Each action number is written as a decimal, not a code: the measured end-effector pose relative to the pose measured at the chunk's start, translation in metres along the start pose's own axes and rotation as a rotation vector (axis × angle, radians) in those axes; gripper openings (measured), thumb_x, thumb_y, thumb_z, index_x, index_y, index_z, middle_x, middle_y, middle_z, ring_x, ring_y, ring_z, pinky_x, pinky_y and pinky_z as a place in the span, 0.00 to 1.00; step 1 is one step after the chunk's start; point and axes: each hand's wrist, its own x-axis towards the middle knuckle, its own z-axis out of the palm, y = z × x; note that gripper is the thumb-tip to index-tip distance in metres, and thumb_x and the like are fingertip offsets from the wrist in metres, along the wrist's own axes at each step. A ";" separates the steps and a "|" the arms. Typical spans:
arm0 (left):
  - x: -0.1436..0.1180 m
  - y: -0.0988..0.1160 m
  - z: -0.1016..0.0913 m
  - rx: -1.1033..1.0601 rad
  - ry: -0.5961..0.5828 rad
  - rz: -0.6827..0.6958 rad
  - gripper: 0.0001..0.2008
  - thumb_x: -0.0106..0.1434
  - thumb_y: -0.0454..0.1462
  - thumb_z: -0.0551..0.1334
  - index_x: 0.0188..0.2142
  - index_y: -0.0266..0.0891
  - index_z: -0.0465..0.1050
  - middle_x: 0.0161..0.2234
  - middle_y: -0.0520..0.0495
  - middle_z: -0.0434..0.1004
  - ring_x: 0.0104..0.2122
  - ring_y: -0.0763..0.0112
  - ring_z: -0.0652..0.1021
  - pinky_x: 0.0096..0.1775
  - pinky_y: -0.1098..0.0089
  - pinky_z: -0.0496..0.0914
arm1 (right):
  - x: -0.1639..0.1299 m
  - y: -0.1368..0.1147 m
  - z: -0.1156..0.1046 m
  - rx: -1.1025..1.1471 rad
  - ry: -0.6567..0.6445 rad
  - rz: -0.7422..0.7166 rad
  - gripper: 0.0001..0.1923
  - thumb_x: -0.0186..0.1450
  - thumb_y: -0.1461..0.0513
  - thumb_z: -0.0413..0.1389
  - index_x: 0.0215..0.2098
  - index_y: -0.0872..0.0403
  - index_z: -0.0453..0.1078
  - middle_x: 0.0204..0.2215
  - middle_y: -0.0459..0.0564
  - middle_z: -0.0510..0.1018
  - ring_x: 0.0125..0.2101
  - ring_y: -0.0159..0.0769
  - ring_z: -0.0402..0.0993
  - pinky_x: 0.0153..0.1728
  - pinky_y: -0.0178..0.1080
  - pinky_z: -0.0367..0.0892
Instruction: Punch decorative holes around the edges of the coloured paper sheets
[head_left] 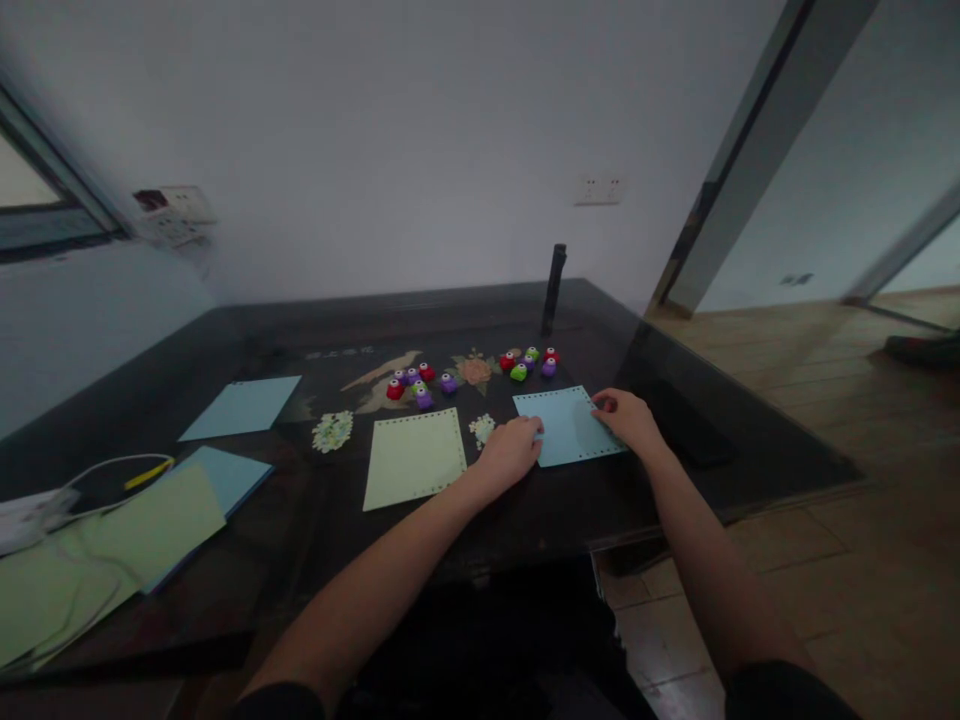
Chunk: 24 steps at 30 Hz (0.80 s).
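Observation:
A light blue sheet of paper (570,428) with small holes along its edges lies on the dark table in front of me. My left hand (513,448) is at its left edge, fingers curled against the paper. At the sheet's right edge, my right hand (628,418) has thumb and fingers pinched together on the border. Left of it lies a pale green sheet (415,455), also with holes along its edges. Behind the sheets sit two groups of small red, purple and green toys with big eyes, one on the left (421,398) and one on the right (519,372).
Flower-patterned patches (332,431) flank the green sheet. A black upright stick (553,290) stands near the back edge. At left are a blue sheet (244,408), stacked green and blue paper (161,520) and a white cable. A dark flat object (686,425) lies right.

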 end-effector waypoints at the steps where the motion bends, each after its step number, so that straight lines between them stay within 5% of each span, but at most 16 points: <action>1: -0.001 0.001 -0.005 0.008 0.016 -0.010 0.12 0.61 0.35 0.54 0.44 0.40 0.70 0.41 0.42 0.74 0.38 0.62 0.75 0.39 0.66 0.68 | 0.000 0.000 0.000 -0.003 0.010 0.003 0.10 0.55 0.62 0.57 0.36 0.51 0.74 0.26 0.46 0.72 0.27 0.32 0.67 0.28 0.34 0.59; 6: -0.017 -0.026 -0.053 -0.014 0.123 -0.055 0.10 0.62 0.37 0.54 0.42 0.42 0.70 0.37 0.46 0.75 0.37 0.65 0.75 0.39 0.68 0.67 | -0.004 -0.021 -0.003 0.017 0.052 -0.098 0.10 0.57 0.62 0.55 0.36 0.52 0.74 0.27 0.47 0.72 0.29 0.33 0.68 0.31 0.35 0.60; 12: -0.063 -0.125 -0.095 0.023 0.170 -0.114 0.09 0.61 0.35 0.54 0.37 0.39 0.72 0.36 0.46 0.76 0.37 0.66 0.75 0.41 0.66 0.67 | -0.020 -0.107 -0.007 0.189 -0.012 -0.379 0.08 0.58 0.64 0.55 0.36 0.53 0.74 0.30 0.48 0.74 0.29 0.32 0.68 0.34 0.36 0.62; 18: -0.091 -0.175 -0.095 0.101 0.185 -0.149 0.11 0.59 0.37 0.57 0.41 0.39 0.71 0.42 0.44 0.74 0.45 0.62 0.72 0.49 0.62 0.65 | -0.023 -0.202 0.025 0.103 -0.261 -0.603 0.08 0.60 0.63 0.56 0.37 0.54 0.74 0.33 0.50 0.77 0.34 0.36 0.71 0.35 0.37 0.63; 24: -0.096 -0.187 -0.085 0.214 0.118 -0.230 0.26 0.55 0.47 0.62 0.51 0.40 0.67 0.47 0.40 0.69 0.47 0.57 0.70 0.49 0.60 0.63 | -0.015 -0.220 0.068 -0.165 -0.323 -0.587 0.13 0.61 0.60 0.55 0.43 0.55 0.73 0.44 0.57 0.74 0.46 0.45 0.68 0.43 0.40 0.63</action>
